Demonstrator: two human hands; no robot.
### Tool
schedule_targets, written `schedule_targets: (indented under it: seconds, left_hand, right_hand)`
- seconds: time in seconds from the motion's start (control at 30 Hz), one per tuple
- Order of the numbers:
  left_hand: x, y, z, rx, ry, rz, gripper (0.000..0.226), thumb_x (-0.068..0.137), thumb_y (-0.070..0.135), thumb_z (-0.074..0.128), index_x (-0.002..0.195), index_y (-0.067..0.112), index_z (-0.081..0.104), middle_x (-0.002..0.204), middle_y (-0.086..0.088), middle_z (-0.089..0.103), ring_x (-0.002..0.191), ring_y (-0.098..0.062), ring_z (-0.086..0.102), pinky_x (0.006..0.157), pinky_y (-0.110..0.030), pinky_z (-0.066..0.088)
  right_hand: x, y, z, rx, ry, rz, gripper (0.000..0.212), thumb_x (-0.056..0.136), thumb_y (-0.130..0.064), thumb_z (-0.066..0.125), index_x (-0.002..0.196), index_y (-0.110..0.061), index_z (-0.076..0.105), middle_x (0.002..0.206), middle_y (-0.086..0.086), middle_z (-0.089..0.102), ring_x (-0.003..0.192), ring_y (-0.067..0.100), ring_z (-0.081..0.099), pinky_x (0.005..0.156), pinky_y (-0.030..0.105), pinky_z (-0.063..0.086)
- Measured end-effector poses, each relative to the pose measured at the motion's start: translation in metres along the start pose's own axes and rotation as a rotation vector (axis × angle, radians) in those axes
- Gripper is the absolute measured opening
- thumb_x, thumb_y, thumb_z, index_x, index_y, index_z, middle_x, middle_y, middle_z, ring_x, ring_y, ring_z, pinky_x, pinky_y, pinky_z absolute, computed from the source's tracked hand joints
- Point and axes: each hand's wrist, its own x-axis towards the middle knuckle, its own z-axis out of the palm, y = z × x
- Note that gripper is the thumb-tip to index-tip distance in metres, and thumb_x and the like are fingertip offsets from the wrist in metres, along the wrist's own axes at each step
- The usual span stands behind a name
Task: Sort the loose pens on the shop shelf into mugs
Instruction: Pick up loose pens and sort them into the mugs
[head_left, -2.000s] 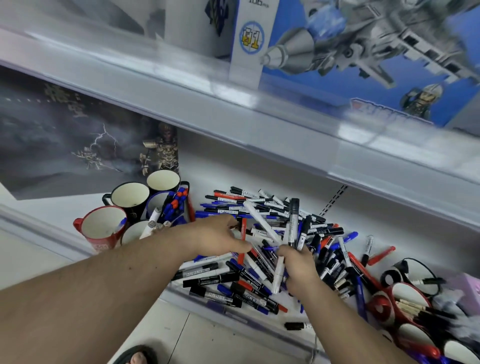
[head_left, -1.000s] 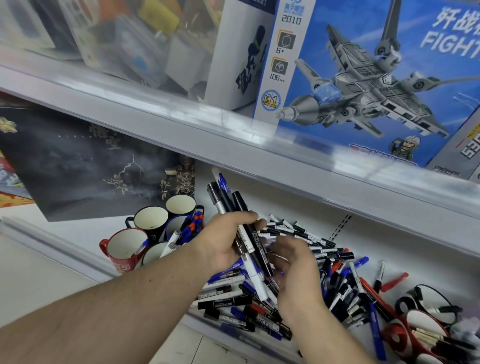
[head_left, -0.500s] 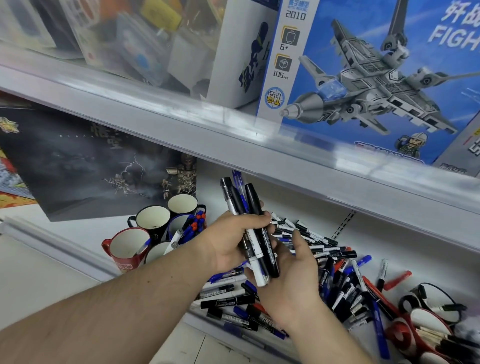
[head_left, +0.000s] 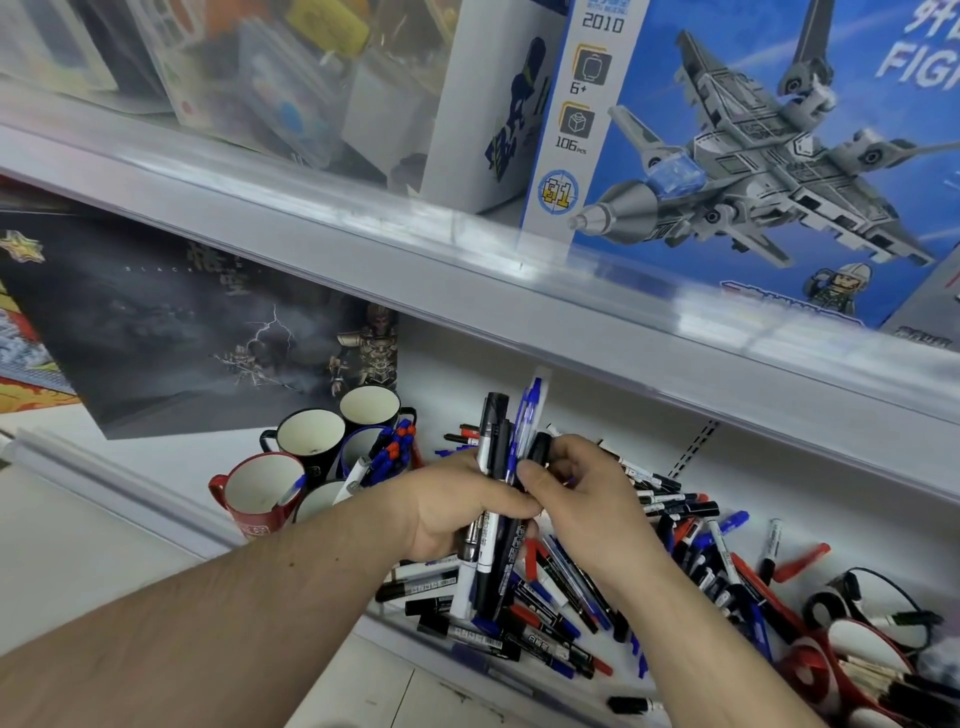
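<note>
Holding a bundle of pens (head_left: 498, 499) upright in my left hand (head_left: 457, 512), fingers curled round the middle of it: black markers, a white-barrelled one and blue ballpoints, tips rising above my knuckles, butts hanging below my palm. My right hand (head_left: 587, 512) sits just beside it, thumb and fingertips pinching at the bundle's right edge near a black cap. Below both hands lies the loose heap of pens (head_left: 649, 561) on the white shop shelf (head_left: 857, 499), black, blue and red mixed, spreading right. Left of my wrist stands a cluster of mugs: a red mug (head_left: 260, 493) with one blue pen in it, a black mug (head_left: 309, 439) behind, and a mug of blue pens with red tips (head_left: 387, 452). More red mugs (head_left: 852, 654) holding pens at far right. Above, the shelf edge (head_left: 467, 270) carries a blue jet-fighter toy box (head_left: 753, 156).
</note>
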Motion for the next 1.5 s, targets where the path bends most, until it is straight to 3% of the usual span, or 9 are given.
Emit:
schedule_targets:
  seconds: [0.13,0.27,0.33,0.47,0.63,0.77,1.0,1.2,1.5]
  left_hand:
    - [0.000,-0.005,-0.010,0.042,0.165,-0.063,0.028,0.082,0.009,0.074,0.110,0.012,0.073,0.104,-0.008,0.075,0.106,-0.024,0.067,0.101,-0.043,0.047]
    - [-0.004,-0.004,-0.024,-0.018,0.269,-0.102,0.049,0.070,0.019,0.085,0.115,0.009,0.069,0.111,-0.012,0.073,0.113,-0.029,0.063,0.105,-0.050,0.044]
    - [-0.006,-0.004,-0.032,-0.020,0.306,-0.097,0.040,0.077,0.014,0.079,0.115,0.008,0.070,0.112,-0.010,0.072,0.111,-0.023,0.061,0.105,-0.047,0.043]
    - [-0.011,-0.006,-0.048,-0.149,0.340,-0.089,0.028,0.083,0.001,0.071,0.111,0.007,0.071,0.109,-0.011,0.071,0.092,-0.020,0.063,0.061,-0.031,0.058]
    - [-0.027,0.001,-0.071,-0.156,0.471,-0.080,0.005,0.087,-0.001,0.065,0.092,-0.002,0.068,0.064,-0.014,0.058,0.047,-0.018,0.057,0.046,-0.023,0.047]
    - [-0.043,-0.001,-0.103,-0.201,0.620,-0.086,0.002,0.087,0.000,0.065,0.088,0.000,0.066,0.061,-0.013,0.055,0.050,-0.021,0.049,0.048,-0.025,0.045]
    - [-0.059,-0.012,-0.136,-0.245,0.733,-0.104,0.007,0.086,-0.004,0.062,0.093,-0.002,0.061,0.060,-0.015,0.054,0.050,-0.022,0.049,0.046,-0.025,0.045]
    - [-0.062,-0.008,-0.145,-0.287,0.699,-0.091,0.006,0.088,-0.002,0.061,0.084,0.002,0.062,0.060,-0.012,0.054,0.054,-0.021,0.048,0.051,-0.026,0.044]
    - [-0.057,-0.004,-0.142,-0.346,0.584,-0.016,0.014,0.085,-0.007,0.062,0.092,0.004,0.067,0.066,-0.010,0.058,0.055,-0.016,0.055,0.052,-0.026,0.050]
  right_hand:
    - [0.004,0.001,0.002,0.184,0.003,0.098,0.016,0.094,-0.004,0.056,0.083,-0.009,0.066,0.065,-0.001,0.063,0.049,0.004,0.055,0.047,0.016,0.043]
    - [0.010,0.008,0.006,0.398,0.173,0.129,0.032,0.091,0.003,0.055,0.110,-0.021,0.063,0.081,0.011,0.063,0.051,0.013,0.057,0.051,0.026,0.047]
    - [0.014,0.011,0.006,0.505,0.261,0.118,0.035,0.092,0.003,0.054,0.111,-0.024,0.063,0.083,0.012,0.063,0.055,0.017,0.058,0.057,0.032,0.050]
    - [0.020,0.013,0.009,0.676,0.328,0.110,0.028,0.095,0.006,0.050,0.105,-0.015,0.066,0.069,0.008,0.065,0.053,0.018,0.059,0.059,0.036,0.049]
    - [0.032,0.017,0.024,0.789,0.385,0.114,0.023,0.097,0.004,0.052,0.109,-0.013,0.062,0.082,0.010,0.065,0.061,0.017,0.064,0.063,0.032,0.052]
    - [0.053,0.019,0.044,0.698,0.378,0.108,0.022,0.097,0.004,0.053,0.103,-0.017,0.060,0.092,0.010,0.067,0.074,0.017,0.070,0.077,0.028,0.058]
    - [0.124,0.019,0.103,0.297,0.192,-0.007,0.019,0.095,-0.002,0.056,0.098,-0.021,0.055,0.096,0.003,0.071,0.084,0.015,0.073,0.071,0.025,0.057]
    - [0.190,0.035,0.158,0.031,0.115,0.148,0.023,0.083,-0.007,0.065,0.091,-0.026,0.057,0.101,0.007,0.071,0.093,0.026,0.068,0.071,0.033,0.054]
    - [0.215,0.044,0.197,-0.263,0.040,0.166,0.020,0.083,-0.011,0.066,0.099,-0.021,0.071,0.111,0.001,0.069,0.100,0.022,0.063,0.074,0.022,0.044]
